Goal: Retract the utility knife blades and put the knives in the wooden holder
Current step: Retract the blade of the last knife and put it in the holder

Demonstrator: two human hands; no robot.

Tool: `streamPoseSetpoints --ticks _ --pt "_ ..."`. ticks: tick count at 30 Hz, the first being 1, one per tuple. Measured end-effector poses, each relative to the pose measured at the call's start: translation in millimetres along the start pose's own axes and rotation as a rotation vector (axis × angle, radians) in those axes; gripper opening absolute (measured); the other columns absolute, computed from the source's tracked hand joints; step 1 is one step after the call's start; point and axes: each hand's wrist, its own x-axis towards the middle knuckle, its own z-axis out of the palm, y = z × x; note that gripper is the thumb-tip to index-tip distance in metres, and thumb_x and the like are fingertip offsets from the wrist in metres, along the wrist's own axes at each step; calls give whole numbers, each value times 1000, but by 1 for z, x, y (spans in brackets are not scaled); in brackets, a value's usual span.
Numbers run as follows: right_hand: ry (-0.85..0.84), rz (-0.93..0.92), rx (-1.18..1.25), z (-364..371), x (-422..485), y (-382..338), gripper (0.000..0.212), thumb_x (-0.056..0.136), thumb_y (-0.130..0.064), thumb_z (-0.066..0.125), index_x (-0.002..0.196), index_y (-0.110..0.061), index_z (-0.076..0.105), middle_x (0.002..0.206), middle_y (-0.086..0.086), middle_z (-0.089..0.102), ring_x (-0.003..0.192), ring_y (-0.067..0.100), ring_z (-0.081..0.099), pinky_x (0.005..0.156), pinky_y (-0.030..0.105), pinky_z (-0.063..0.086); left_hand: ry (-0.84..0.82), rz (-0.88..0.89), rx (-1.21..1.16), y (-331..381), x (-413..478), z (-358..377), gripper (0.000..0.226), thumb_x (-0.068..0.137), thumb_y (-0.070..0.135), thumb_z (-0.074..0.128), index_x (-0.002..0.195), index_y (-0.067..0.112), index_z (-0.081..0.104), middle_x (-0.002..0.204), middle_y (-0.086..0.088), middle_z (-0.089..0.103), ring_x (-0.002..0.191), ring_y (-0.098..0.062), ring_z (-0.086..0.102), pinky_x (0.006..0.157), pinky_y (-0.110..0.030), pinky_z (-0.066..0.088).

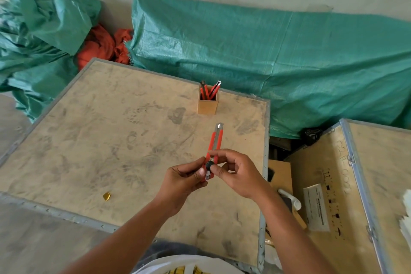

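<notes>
- Plywood crate top point(111, 140), dusty and metal-edged, lay under my hands.
- Wooden holder point(207, 105) stood near its far edge with 2 red knives point(210, 91) upright inside.
- My left hand point(183, 181) pinched the lower end of the red utility knife point(215, 147).
- My right hand point(239, 173) closed thumb and forefinger on its black slider point(209, 165); a short blade tip point(219, 126) showed, pointing toward the holder.

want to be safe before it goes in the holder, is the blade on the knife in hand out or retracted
Out. A short silver blade tip shows past the end of the red utility knife, held by the left hand and right hand.
</notes>
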Motion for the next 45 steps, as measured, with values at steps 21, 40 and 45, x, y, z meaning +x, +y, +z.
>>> streamPoseSetpoints --ticks 21,40,45 --pt "186 -4 50 -5 37 -2 9 94 -22 72 94 -15 78 84 -4 78 78 13 74 68 30 63 21 35 66 8 34 -9 41 74 8 73 114 6 72 109 -14 76 97 -25 74 72 -30 60" --pt "489 -53 -124 -81 247 2 31 86 -3 75 107 -25 81 102 1 81 82 19 78 78 47 66 70 276 611 112 245 13 31 78 13 82 109 20 76 87 8 77 86 -4 72 87 -39 59" --pt "551 -68 -292 -72 275 20 26 87 -1 73 107 -17 81 103 5 82 85 22 77 84 41 63 234 350 811 99 276 6 59 65 39 90 119 25 71 129 2 63 121 -13 56 102 -41 49"
